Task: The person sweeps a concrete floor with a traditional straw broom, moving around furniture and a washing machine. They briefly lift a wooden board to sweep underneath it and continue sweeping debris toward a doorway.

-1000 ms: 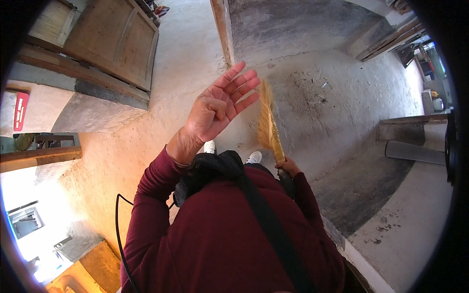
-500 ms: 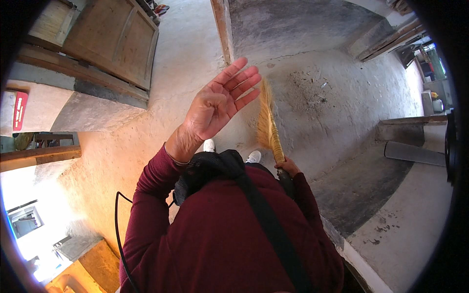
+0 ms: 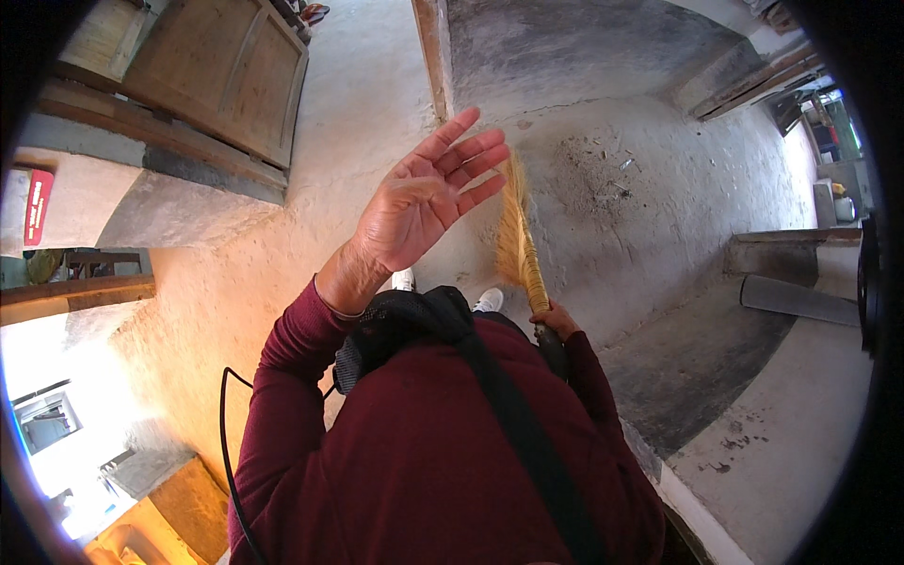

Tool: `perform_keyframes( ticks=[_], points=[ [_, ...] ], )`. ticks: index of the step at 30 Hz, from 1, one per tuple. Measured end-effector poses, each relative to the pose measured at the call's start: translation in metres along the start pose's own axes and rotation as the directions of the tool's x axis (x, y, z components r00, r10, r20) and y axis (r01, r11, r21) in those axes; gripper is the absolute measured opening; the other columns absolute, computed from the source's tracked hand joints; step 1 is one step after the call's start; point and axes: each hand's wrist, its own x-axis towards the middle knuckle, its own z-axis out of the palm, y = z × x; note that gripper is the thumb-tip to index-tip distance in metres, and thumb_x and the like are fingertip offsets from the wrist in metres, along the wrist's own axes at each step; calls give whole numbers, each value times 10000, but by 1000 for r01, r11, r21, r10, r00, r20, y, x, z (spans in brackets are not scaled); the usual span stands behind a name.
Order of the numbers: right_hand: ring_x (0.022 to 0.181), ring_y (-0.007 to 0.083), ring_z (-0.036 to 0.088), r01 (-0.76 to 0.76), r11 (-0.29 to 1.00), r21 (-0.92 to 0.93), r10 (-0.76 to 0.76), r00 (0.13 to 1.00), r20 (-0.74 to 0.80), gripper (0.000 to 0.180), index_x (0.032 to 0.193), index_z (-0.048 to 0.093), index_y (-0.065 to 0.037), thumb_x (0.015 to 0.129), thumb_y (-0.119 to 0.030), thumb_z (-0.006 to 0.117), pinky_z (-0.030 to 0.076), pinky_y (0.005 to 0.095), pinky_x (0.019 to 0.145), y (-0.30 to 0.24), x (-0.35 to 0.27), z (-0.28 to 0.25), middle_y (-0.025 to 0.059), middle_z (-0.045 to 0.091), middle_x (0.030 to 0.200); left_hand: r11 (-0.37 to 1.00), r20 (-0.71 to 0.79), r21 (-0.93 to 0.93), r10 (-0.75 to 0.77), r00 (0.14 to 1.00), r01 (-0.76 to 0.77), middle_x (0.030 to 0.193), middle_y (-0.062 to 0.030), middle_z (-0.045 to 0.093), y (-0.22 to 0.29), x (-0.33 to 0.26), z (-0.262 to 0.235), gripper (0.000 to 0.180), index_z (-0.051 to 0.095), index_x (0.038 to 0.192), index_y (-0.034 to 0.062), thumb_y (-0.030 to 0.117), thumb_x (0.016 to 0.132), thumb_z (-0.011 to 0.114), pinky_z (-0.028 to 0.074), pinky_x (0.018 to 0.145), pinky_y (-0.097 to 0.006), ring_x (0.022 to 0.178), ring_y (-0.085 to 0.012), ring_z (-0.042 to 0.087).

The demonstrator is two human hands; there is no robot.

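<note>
My left hand (image 3: 419, 202) is raised in front of me, palm showing, its fingers stretched out and nothing in it. Low at my right side, my right hand (image 3: 557, 321) is wrapped round the handle of a straw broom (image 3: 516, 240). The broom's yellow bristles point forward and fan out to the left, passing just right of my left fingertips in the picture. Ahead of the broom, a scattered pile of sweepings (image 3: 599, 174) with small pale bits lies on the grey floor.
A wooden door panel (image 3: 212, 71) stands at the far left. A narrow wooden post (image 3: 431, 56) rises ahead. On the right are a ledge (image 3: 800, 233) and a rolled grey mat (image 3: 796, 297). A black cable (image 3: 226, 443) hangs beside my left arm.
My left hand has shifted very slightly to the right, its thumb folding further across the palm. My left foot has moved a little. The broom and right hand stay in place.
</note>
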Motion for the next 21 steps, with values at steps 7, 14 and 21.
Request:
perform_keyframes(
  ticks=[7, 14, 21],
  points=[
    [749, 153, 533, -29, 1000, -1, 29, 1000, -12, 563, 1105, 482, -42, 604, -142, 721, 450, 293, 664, 13, 10, -3, 42, 560, 880, 998, -39, 50, 41, 998, -39, 1383, -161, 271, -3, -2, -4, 852, 245, 1361, 80, -137, 540, 307, 218, 1063, -445, 1279, -297, 270],
    [759, 153, 536, 5, 999, -41, -5, 1000, 7, 562, 1104, 481, -37, 602, -129, 716, 452, 288, 663, 27, 24, -8, 48, 562, 893, 999, -23, 41, 16, 1000, -15, 1394, -156, 253, -2, -3, 0, 855, 229, 1370, 96, -140, 552, 308, 220, 1061, -445, 1282, -296, 263],
    [722, 147, 522, 8, 1000, 29, -8, 1000, -9, 503, 1080, 490, -51, 618, -72, 688, 451, 294, 628, -2, 0, 4, 25, 542, 843, 991, 82, 40, 120, 989, -124, 1344, -129, 365, -7, -9, -8, 541, 615, 1018, 110, -100, 594, 354, 178, 1067, -471, 1306, -292, 218]
  ],
)
